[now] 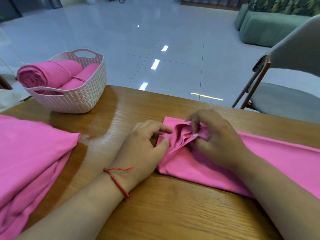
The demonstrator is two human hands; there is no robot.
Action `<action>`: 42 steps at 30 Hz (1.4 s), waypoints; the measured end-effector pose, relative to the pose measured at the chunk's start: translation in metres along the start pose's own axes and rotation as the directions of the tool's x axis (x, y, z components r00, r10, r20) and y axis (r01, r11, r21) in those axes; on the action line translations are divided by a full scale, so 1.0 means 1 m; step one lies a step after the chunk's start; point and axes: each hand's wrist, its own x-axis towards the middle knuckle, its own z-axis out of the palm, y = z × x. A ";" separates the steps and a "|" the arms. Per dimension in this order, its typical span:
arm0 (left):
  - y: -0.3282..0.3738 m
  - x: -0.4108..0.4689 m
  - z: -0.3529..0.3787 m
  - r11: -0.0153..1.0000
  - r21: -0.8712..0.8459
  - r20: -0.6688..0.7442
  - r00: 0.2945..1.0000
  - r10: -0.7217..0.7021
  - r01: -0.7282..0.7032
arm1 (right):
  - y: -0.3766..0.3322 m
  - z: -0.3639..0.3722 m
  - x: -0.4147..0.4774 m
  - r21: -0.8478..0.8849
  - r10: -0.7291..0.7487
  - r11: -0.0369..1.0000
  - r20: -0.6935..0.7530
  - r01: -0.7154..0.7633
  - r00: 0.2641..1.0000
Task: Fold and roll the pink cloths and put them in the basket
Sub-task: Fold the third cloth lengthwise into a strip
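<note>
Left hand and right hand both pinching the bunched end of the folded pink cloth

A vivid pink folded cloth on a honey-brown bench with wood grain; the cloth pile and the rolls are the same pink, the basket pale pink with a woven herringbone pattern; red string bracelet, grey chair, green sofa, pale grey floor tiles
</note>
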 end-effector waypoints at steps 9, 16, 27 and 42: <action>0.005 -0.001 -0.008 0.975 -0.186 0.028 0.993 -0.118 0.121 | -0.003 -0.003 -0.001 -0.075 -0.108 0.990 0.144 0.120 0.984; 0.007 -0.006 -0.003 0.983 -0.002 -0.076 0.980 -0.183 0.183 | -0.001 -0.002 -0.001 0.024 -0.067 0.998 0.140 0.064 0.988; 0.019 -0.014 -0.004 0.988 -0.153 0.007 1.000 -0.003 0.004 | -0.006 0.001 0.002 -0.232 -0.167 0.947 0.242 0.224 0.956; 0.005 -0.007 -0.011 0.974 -0.182 0.034 0.991 -0.131 0.135 | -0.004 -0.002 0.001 -0.158 -0.205 0.964 0.065 0.213 0.977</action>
